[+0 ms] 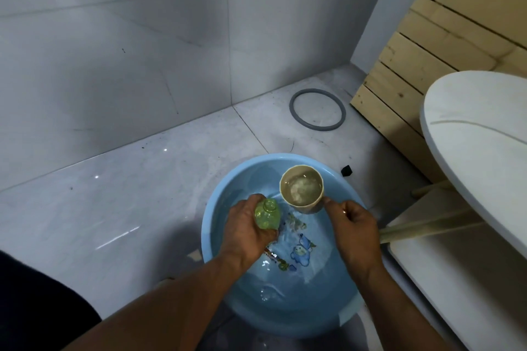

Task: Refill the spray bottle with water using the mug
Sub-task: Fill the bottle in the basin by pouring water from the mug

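Left hand point(245, 232): over the basin's point(299, 156) left, my fingers wrapped round the bottle point(266, 214).
Bottle: green, open mouth up, over the basin's left.
Right hand point(356, 225): over the basin's right, my fingers pinching the mug's point(302, 189) near side.
Mug: beige, upright, water inside, over the basin's far side.
Basin: blue, water in it.
Ring point(292, 111): grey, beyond the basin.
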`<state>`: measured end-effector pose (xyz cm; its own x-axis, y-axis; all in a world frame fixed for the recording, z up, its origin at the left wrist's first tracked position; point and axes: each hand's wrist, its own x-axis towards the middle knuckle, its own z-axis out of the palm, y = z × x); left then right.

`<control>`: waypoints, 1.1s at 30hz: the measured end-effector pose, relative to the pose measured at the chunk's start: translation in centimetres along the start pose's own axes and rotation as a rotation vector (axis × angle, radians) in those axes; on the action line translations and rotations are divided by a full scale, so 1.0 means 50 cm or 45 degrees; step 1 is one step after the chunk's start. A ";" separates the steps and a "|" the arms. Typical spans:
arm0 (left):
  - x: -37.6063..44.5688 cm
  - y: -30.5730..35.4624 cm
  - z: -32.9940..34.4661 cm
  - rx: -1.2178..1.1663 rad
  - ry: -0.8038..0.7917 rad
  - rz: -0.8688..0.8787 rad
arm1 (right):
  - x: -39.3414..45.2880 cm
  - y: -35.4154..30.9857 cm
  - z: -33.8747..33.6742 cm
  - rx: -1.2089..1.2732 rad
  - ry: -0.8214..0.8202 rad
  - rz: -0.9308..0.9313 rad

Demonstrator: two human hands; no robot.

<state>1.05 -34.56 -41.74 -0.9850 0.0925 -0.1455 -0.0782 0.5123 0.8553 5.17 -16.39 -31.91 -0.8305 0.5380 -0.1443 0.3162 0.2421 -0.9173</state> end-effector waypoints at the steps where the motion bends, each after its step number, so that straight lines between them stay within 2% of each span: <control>1: 0.002 0.002 0.002 0.016 -0.006 0.006 | 0.001 -0.005 -0.001 -0.017 -0.006 -0.029; 8: 0.007 0.013 0.007 0.082 0.030 0.043 | -0.006 -0.031 -0.004 -0.191 -0.051 -0.177; 21: 0.012 0.008 0.012 0.078 0.039 0.075 | -0.006 -0.043 -0.009 -0.460 -0.015 -0.433; 33: 0.008 0.010 0.006 0.076 0.046 0.069 | -0.005 -0.047 -0.009 -0.533 0.024 -0.506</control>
<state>0.68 -34.01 -41.52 -0.9925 0.0911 -0.0810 -0.0166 0.5574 0.8301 4.83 -16.71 -29.57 -0.9155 0.3538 0.1914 0.1393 0.7252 -0.6743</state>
